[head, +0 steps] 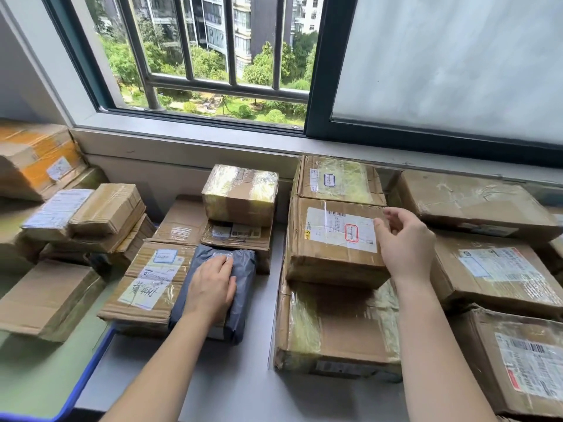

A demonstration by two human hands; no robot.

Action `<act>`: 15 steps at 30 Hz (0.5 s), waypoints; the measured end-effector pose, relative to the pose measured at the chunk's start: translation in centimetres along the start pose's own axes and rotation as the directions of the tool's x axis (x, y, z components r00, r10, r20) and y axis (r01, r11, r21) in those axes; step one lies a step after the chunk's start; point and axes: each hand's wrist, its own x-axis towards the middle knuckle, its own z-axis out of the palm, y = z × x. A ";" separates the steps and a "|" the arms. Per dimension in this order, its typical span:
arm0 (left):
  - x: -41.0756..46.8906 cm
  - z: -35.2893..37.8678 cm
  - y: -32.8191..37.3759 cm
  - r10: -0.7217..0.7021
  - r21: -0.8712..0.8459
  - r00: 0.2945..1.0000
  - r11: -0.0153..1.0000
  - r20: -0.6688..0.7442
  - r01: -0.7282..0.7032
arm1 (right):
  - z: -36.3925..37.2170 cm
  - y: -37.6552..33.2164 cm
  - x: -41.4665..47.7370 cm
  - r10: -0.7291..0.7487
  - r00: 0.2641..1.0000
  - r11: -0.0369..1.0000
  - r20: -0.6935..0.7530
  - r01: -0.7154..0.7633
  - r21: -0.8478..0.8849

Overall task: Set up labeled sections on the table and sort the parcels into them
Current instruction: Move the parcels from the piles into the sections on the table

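Cardboard parcels cover the grey table. My left hand lies flat, fingers straight, on a dark grey plastic mailer that sits partly on a flat labeled box. My right hand is at the right edge of a brown box with a red-framed label; its thumb and fingers are loosely bent and touch the box's top right corner. That box is stacked on a larger taped box. Behind it stands another box with a blue-framed label.
Small taped boxes are stacked at center back. More boxes fill the right side, and a pile of boxes lies at the left on a green surface with a blue edge. A window with bars runs behind.
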 end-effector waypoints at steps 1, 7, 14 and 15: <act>0.0 -0.5 -0.3 0.000 -0.004 1.000 1.000 -0.026 -0.001 | 0.3 -0.7 -0.1 -0.027 1.000 1.000 0.006 0.027 0.005; 0.3 -5.0 -3.7 -0.015 -0.010 0.978 1.000 -0.206 0.014 | 4.3 -5.9 -1.9 -0.195 0.974 0.980 0.113 0.189 0.062; 0.3 -9.6 -12.0 -0.107 -0.040 0.936 0.994 -0.335 0.100 | 12.1 -13.3 -4.8 -0.327 0.911 0.943 0.251 0.296 0.155; 0.2 -10.3 -13.6 -0.121 -0.046 0.930 0.993 -0.346 0.112 | 13.5 -14.6 -5.3 -0.348 0.900 0.935 0.263 0.314 0.164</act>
